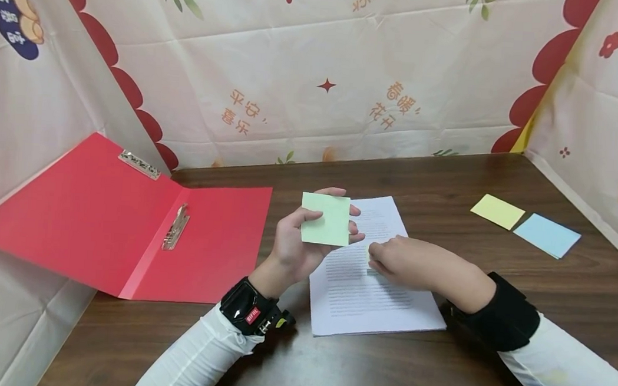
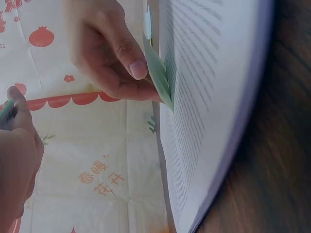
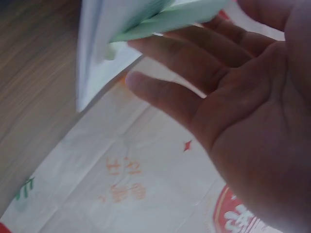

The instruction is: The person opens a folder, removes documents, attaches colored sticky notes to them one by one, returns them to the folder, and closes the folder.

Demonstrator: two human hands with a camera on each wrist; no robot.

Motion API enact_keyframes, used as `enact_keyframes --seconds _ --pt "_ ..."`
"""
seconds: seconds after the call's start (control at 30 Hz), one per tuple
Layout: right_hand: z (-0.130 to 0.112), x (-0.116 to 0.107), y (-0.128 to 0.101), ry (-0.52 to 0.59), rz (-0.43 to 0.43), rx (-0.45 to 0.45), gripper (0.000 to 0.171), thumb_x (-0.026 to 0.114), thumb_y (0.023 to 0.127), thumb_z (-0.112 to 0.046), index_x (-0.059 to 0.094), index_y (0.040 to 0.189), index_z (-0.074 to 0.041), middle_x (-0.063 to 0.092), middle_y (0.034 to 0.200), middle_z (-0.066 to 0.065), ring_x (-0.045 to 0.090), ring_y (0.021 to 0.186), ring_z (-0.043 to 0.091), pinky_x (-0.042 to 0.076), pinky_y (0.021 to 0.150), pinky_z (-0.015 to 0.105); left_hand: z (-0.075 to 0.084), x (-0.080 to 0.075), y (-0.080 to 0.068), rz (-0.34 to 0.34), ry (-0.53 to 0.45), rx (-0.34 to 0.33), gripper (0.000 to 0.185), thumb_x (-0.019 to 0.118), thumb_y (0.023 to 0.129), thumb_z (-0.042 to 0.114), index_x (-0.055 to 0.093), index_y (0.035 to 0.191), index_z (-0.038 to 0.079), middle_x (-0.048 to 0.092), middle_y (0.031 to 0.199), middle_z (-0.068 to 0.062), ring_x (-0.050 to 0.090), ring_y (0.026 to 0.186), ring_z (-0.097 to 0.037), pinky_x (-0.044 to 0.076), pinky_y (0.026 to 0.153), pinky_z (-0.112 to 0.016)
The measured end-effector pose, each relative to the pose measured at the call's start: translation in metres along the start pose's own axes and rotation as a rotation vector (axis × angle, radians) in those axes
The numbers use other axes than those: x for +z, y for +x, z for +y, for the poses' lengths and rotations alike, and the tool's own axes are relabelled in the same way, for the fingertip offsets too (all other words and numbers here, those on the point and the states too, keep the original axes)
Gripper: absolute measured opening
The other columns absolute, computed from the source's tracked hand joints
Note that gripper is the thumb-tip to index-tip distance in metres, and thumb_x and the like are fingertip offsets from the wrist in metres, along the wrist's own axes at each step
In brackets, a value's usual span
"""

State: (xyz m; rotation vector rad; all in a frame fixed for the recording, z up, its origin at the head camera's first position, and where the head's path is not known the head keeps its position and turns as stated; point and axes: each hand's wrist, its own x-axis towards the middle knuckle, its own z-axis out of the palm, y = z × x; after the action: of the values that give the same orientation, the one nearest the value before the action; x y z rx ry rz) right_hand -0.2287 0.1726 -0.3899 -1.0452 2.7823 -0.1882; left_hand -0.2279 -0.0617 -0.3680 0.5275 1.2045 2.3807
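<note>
Wooden table [image 1: 447, 184]: carries all items. Red folder [image 1: 99, 227]: lies open at 9 o'clock of the printed paper stack [image 1: 371, 303] (text side up). Left hand [image 1: 306, 240]: raised above the stack's upper left corner, fingers and thumb curled round a green sticky pad [image 1: 325, 219]. Right hand [image 1: 406, 261]: at 3 o'clock of the left, pinching a green sticky note [image 2: 158, 73] against the page.

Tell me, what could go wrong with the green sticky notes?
The right hand pinches a single green note right at the printed pages, so it might land crooked or crease. The left hand holds the green pad only by its edges above the table, so it could slip. Pressing might also shift the loose pages.
</note>
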Motion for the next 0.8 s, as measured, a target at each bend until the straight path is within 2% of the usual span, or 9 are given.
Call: enact_keyframes --seconds 0.1,0.17,0.2,0.23,0.3,0.4,0.6,0.7,0.8 --pt "-0.009 -0.001 -0.002 -0.111 0.044 -0.017 0.01 0.069 0.103 -0.018 0.066 0.096 -0.011 0.062 0.071 -0.004 0.058 0.068 0.013 0.062 0.084 0.04 -0.001 -0.001 0.0 0.0 0.004 -0.002 0.049 0.029 0.097 0.018 0.051 0.14 0.019 0.064 0.126 -0.01 0.066 0.092 -0.023 0.062 0.097 -0.042" --pt "-0.013 -0.003 -0.004 -0.184 0.069 -0.007 0.01 0.07 0.102 -0.019 0.069 0.098 -0.01 0.07 0.078 0.0 0.067 0.076 0.018 0.06 0.101 0.054 -0.001 -0.002 0.0 -0.004 0.01 -0.004 0.051 0.028 0.097 0.018 0.049 0.144 0.018 0.064 0.128 -0.01 0.067 0.093 -0.023 0.062 0.097 -0.042" --pt "-0.014 -0.004 -0.005 -0.201 0.069 0.01 0.011 0.071 0.102 -0.02 0.071 0.098 -0.009 0.071 0.079 0.001 0.068 0.077 0.02 0.059 0.101 0.055 -0.002 -0.002 0.0 -0.007 0.013 -0.005 0.053 0.028 0.098 0.018 0.048 0.146 0.018 0.063 0.129 -0.01 0.067 0.093 -0.023 0.062 0.097 -0.041" --pt "-0.014 -0.006 -0.007 -0.209 0.062 0.03 0.012 0.072 0.101 -0.021 0.072 0.1 -0.009 0.072 0.08 0.002 0.068 0.077 0.02 0.06 0.099 0.054 -0.002 -0.002 0.0 -0.011 0.017 -0.006 0.055 0.028 0.098 0.019 0.045 0.15 0.016 0.063 0.13 -0.01 0.067 0.094 -0.023 0.062 0.097 -0.041" --pt "-0.012 -0.01 -0.009 -0.209 0.036 0.071 0.015 0.073 0.101 -0.023 0.075 0.1 -0.008 0.072 0.078 0.002 0.065 0.074 0.021 0.06 0.081 0.041 -0.002 -0.003 0.001 -0.006 0.033 -0.006 0.056 0.029 0.098 0.019 0.043 0.152 0.015 0.064 0.13 -0.01 0.068 0.094 -0.022 0.062 0.096 -0.04" --pt "-0.008 -0.012 -0.011 -0.147 -0.022 0.127 0.017 0.072 0.101 -0.023 0.074 0.095 -0.008 0.06 0.066 -0.001 0.05 0.063 0.016 0.042 0.059 0.029 -0.003 -0.004 0.001 0.023 0.074 -0.006 0.054 0.031 0.099 0.021 0.043 0.151 0.011 0.067 0.131 -0.01 0.069 0.098 -0.022 0.061 0.096 -0.038" --pt "-0.004 -0.01 -0.015 -0.142 -0.066 0.171 0.02 0.069 0.102 -0.022 0.072 0.089 -0.008 0.058 0.068 -0.001 0.047 0.063 0.016 0.041 0.064 0.033 -0.006 -0.005 0.006 0.14 0.154 0.004 0.039 0.035 0.108 0.021 0.051 0.142 0.01 0.066 0.145 -0.017 0.072 0.108 -0.023 0.061 0.095 -0.035" --pt "-0.006 -0.01 -0.017 -0.166 -0.055 0.18 0.02 0.07 0.102 -0.023 0.071 0.087 -0.01 0.059 0.071 0.0 0.047 0.065 0.017 0.042 0.067 0.036 0.0 -0.006 0.015 0.27 0.194 0.016 0.036 0.042 0.11 0.016 0.049 0.145 0.011 0.065 0.142 -0.017 0.073 0.11 -0.023 0.064 0.093 -0.039" --pt "-0.007 -0.009 -0.018 -0.16 -0.043 0.179 0.019 0.071 0.101 -0.021 0.071 0.086 -0.01 0.059 0.071 0.0 0.047 0.064 0.017 0.041 0.062 0.033 0.011 -0.017 0.037 0.428 0.264 0.008 0.035 0.048 0.111 0.012 0.05 0.145 0.007 0.064 0.135 -0.013 0.071 0.112 -0.023 0.066 0.091 -0.041"
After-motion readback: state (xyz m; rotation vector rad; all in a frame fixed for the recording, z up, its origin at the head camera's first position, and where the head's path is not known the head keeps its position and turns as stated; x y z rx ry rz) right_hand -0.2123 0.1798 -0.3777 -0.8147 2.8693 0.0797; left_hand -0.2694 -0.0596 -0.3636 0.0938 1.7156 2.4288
